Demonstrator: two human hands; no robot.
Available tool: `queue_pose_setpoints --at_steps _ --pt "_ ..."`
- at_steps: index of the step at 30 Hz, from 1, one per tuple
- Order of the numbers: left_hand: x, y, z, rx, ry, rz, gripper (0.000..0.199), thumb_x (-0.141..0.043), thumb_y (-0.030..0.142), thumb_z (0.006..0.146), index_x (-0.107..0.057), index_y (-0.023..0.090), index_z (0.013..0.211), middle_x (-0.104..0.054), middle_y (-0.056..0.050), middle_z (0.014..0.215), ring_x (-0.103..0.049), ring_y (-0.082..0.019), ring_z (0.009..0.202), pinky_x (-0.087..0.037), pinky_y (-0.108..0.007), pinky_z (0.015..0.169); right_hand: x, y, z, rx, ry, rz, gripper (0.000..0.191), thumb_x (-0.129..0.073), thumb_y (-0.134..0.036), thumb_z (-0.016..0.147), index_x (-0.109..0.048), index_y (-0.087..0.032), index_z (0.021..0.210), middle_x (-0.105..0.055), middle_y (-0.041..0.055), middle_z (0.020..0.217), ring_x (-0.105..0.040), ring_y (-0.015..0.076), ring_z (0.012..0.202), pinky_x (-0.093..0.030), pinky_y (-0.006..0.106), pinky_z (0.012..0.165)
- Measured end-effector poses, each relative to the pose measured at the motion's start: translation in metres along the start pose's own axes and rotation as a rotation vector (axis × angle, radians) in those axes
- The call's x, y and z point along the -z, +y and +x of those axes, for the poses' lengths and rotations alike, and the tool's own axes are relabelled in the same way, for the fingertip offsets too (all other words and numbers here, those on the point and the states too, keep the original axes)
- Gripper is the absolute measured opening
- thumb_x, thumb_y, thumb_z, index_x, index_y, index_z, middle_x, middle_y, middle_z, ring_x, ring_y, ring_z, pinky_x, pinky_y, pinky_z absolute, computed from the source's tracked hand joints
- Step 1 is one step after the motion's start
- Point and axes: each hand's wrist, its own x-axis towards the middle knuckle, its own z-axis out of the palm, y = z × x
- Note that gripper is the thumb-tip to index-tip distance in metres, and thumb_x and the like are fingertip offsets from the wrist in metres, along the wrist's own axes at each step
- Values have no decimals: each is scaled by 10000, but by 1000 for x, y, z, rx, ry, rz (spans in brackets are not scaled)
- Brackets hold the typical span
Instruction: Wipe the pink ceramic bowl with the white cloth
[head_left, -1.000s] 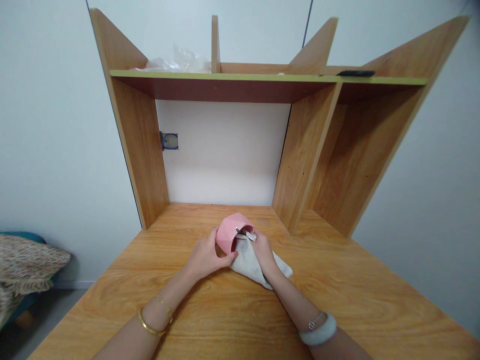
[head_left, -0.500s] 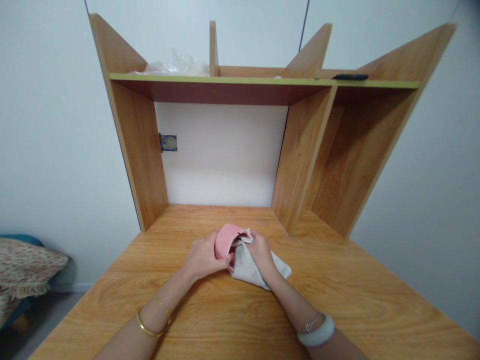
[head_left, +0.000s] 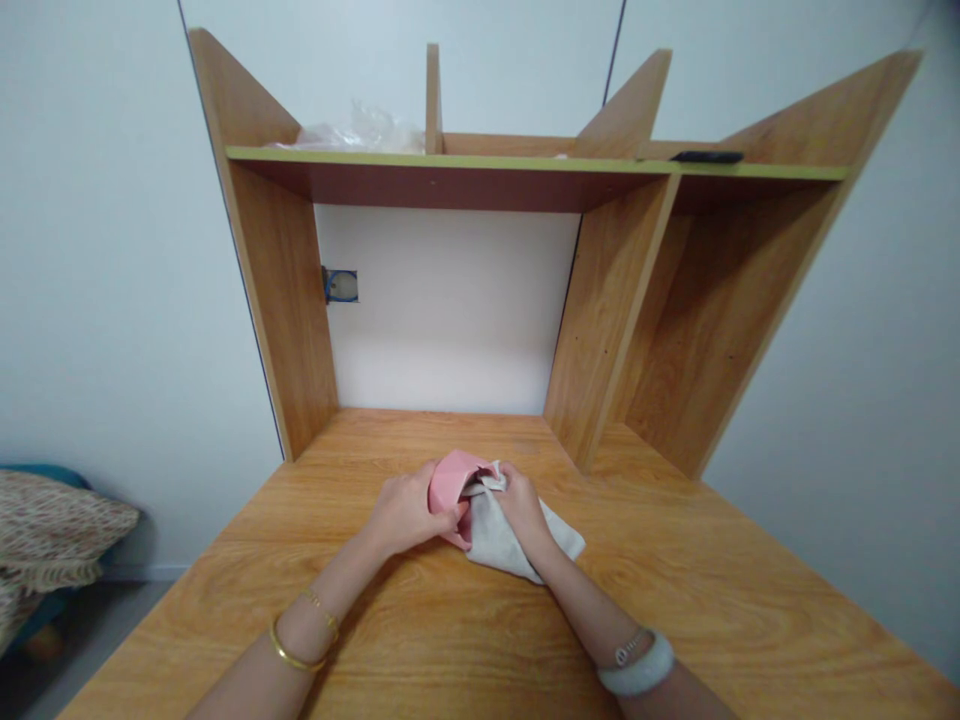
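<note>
The left hand (head_left: 409, 512) clasps the pink container (head_left: 450, 482), tipped on or just above the worktop (head_left: 675, 570) with its opening facing the right hand (head_left: 523, 508), which pinches the grey cloth (head_left: 495, 540) there, seemingly so 1 hand steadies it while the other has access.

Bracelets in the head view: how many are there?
4: a gold bangle and a thin gold chain on the left forearm; a silver chain and a pale bangle on the right forearm.
</note>
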Motion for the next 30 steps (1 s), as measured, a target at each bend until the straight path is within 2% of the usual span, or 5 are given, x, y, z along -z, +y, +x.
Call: queue_pose_setpoints --at_steps 6,10,14,18,30 --pt "-7 -6 1 27 57 -89 751 -460 529 766 -230 159 1378 -601 -124 1106 -576 -267 973 -419 -347 814 2 5 1 -41 53 88 86 -509 -293 627 -480 -215 648 -578 -16 591 -544 177 606 -390 256 568" --pt "-11 -6 1 -13 90 -191 890 -521 594 714 -166 138 1391 -491 -155 1255 -487 -295 1112 -375 -388 904 4 9 4 -94 119 188 127 -526 -316 624 -483 -210 679 -584 -15 614 -550 180 611 -409 268 584" --pt "-17 -3 -1 -120 82 -339 858 -592 555 687 -234 169 1364 -452 -139 1297 -458 -289 1144 -373 -394 924 3 13 7 -137 129 274 185 -540 -325 618 -507 -198 749 -617 8 690 -573 192 659 -432 284 618" --pt "-22 -3 -2 -122 92 -414 740 -590 503 714 -313 150 1302 -514 -134 1225 -512 -264 1077 -407 -380 888 1 13 6 -130 125 266 171 -543 -319 604 -520 -196 720 -633 24 694 -584 200 676 -439 288 629" --pt "-11 6 -2 -35 134 -181 735 -606 468 657 -362 160 1277 -602 -110 1100 -566 -280 987 -437 -364 819 -3 12 9 -146 27 103 130 -536 -308 588 -558 -181 609 -647 36 623 -573 187 614 -416 257 558"
